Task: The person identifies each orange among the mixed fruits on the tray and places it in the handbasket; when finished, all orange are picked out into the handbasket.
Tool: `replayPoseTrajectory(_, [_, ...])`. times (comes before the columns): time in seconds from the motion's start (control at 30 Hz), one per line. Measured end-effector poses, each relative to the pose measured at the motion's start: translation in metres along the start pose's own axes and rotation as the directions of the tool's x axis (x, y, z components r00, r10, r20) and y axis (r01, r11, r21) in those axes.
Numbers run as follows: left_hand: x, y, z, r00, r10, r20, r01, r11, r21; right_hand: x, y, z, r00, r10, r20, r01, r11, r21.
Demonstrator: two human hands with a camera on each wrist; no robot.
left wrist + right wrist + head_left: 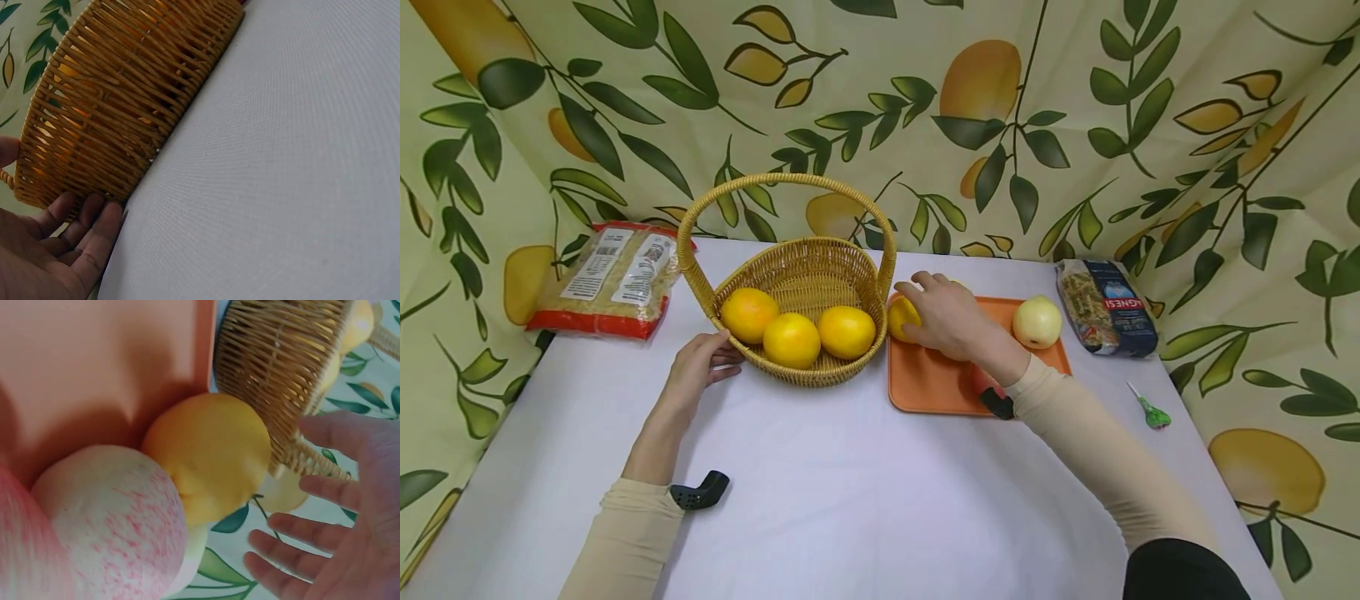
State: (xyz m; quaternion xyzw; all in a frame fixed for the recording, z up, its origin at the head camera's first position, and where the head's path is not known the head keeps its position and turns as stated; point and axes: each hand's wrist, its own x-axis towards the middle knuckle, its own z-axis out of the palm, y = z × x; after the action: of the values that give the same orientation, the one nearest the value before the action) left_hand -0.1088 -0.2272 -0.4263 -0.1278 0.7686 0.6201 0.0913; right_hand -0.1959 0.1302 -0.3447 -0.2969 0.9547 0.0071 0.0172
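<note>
A wicker basket [808, 375] with a tall handle holds three orange-yellow fruits [792, 340]. At its left side my left hand [692, 371] grips it, the thumb by the rim and the fingers curled against the woven wall [119, 119]. My right hand [951, 321] reaches over the orange tray [925, 400] with fingers spread. In the right wrist view, a gap shows between those fingers and a yellow-orange fruit [209, 456]. Beside that fruit lies a pale fruit streaked with pink [119, 525]. My forearm partly covers a red fruit [985, 380] on the tray.
A pale yellow fruit [1037, 322] sits at the tray's right side. Farther right are a pasta bag [1107, 308] and a small green-handled tool [1152, 413]. Another red-edged food bag [610, 279] lies at the back left. Leaf-patterned curtain [880, 108] encloses the table.
</note>
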Motion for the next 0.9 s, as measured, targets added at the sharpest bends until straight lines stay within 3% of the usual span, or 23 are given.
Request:
replayPoseTrajectory(0.3, [0.0,0.001,0.0,1.0,-0.004,0.003,0.004,1.0,-0.002,0.006,-0.005,0.016,0.999,-0.032,0.025,0.033,0.999,-0.028])
replayPoseTrajectory(0.9, [0.001,0.0,-0.001,1.0,-0.001,0.008,0.001,1.0,-0.004,0.008,-0.006,0.021,0.999,-0.036,0.032,0.037,0.998,-0.058])
